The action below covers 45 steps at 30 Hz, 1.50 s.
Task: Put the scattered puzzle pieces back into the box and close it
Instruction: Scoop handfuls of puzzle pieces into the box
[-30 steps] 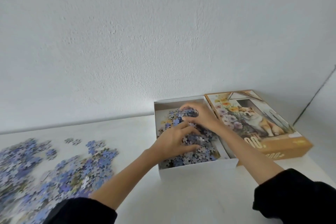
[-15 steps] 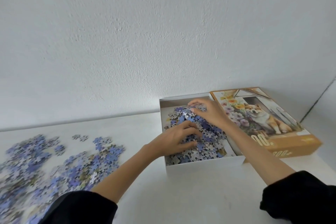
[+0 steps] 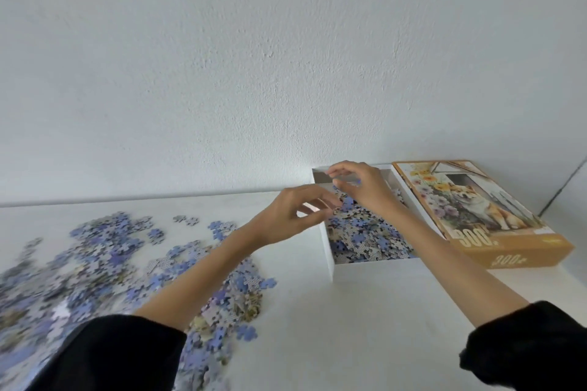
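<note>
Head view: your hands have lifted out of the box (image 3: pixel 330 251). The left hand (image 3: pixel 295 216) hangs over its left wall, the right hand (image 3: pixel 362 187) above its far end, both loosely curled and seemingly empty. That load is dropped; most pieces (image 3: pixel 104 257) lie left of the box, the lid (image 3: pixel 476 209) right.

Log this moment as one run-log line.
left hand: open, over box edge | right hand: open, above pieces in box | scattered pieces: on table, left | lid: off, beside box
</note>
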### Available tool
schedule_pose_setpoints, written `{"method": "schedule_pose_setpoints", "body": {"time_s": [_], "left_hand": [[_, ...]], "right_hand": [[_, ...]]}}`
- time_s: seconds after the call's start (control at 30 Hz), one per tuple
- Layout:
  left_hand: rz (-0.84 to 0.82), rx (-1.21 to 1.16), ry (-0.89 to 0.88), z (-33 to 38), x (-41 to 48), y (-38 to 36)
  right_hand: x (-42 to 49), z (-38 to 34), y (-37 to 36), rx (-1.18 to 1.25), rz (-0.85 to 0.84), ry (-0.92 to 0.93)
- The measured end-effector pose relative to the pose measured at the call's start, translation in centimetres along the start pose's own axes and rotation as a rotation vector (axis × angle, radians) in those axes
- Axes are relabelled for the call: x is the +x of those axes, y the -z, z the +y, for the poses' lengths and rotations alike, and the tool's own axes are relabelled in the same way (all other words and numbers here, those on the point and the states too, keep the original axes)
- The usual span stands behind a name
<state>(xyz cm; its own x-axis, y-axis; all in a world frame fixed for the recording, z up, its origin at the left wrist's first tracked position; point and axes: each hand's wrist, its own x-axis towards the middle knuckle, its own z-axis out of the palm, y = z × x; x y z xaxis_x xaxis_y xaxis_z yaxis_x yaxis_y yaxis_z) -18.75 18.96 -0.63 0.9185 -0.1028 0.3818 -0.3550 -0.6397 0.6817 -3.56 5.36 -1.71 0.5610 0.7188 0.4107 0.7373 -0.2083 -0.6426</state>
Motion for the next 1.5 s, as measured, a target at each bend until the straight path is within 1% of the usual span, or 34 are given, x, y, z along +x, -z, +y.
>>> {"method": "schedule_pose_setpoints", "body": {"time_s": [0.17,0.3,0.47,0.57,0.63,0.7,0.77,0.83,0.9,0.97,1.03,1.13,1.2,1.27,1.33,1.4,1.5], "left_hand": [[0.067,0.028,0.043,0.1,-4.8,4.4],[0.079,0.077,0.077,0.1,-9.3,7.6],[0.095,0.144,0.124,-1.2,-15.7,11.9],[0.075,0.250,0.182,-3.4,-20.3,14.3],[0.053,0.349,0.251,-5.4,-24.0,15.9],[0.051,0.404,0.324,-7.3,-27.9,17.9],[0.107,0.426,0.420,-9.0,-31.5,20.1],[0.167,0.472,0.586,-10.4,-34.7,22.2],[0.193,0.501,0.730,-11.3,-36.9,23.3],[0.171,0.546,0.778,-11.9,-37.8,23.0],[0.146,0.573,0.756,-12.1,-37.3,21.9],[0.090,0.540,0.667,-12.0,-35.4,20.3],[0.052,0.511,0.616,-12.1,-34.0,19.8],[0.049,0.446,0.594,-12.0,-33.0,19.9],[0.000,0.429,0.557,-11.5,-32.7,20.4],[-0.109,0.443,0.506,-11.1,-33.0,20.8],[-0.252,0.424,0.486,-10.9,-34.3,20.5]], "right_hand": [[0.1,-5.1,-4.4,-0.004,-0.046,0.082],[0.4,-8.9,-8.3,0.009,-0.072,0.125],[-0.3,-13.1,-13.8,0.055,-0.116,0.109],[-1.8,-14.4,-17.4,0.062,-0.174,0.063],[-3.2,-14.5,-19.7,-0.048,-0.191,-0.020],[-4.5,-14.0,-21.4,-0.204,-0.169,-0.111],[-5.3,-13.2,-22.0,-0.304,-0.175,-0.199],[-5.6,-12.7,-22.4,-0.372,-0.202,-0.269],[-5.5,-12.7,-22.9,-0.425,-0.196,-0.273],[-5.6,-13.2,-24.0,-0.447,-0.178,-0.233],[-5.6,-13.9,-25.2,-0.459,-0.178,-0.208],[-5.1,-14.9,-26.3,-0.443,-0.194,-0.195],[-4.8,-15.5,-26.3,-0.367,-0.195,-0.204],[-4.8,-16.1,-25.8,-0.279,-0.173,-0.230],[-5.2,-16.8,-24.9,-0.253,-0.180,-0.240],[-6.2,-17.2,-24.0,-0.275,-0.300,-0.238],[-8.0,-17.8,-23.3,-0.361,-0.568,-0.236]]}}
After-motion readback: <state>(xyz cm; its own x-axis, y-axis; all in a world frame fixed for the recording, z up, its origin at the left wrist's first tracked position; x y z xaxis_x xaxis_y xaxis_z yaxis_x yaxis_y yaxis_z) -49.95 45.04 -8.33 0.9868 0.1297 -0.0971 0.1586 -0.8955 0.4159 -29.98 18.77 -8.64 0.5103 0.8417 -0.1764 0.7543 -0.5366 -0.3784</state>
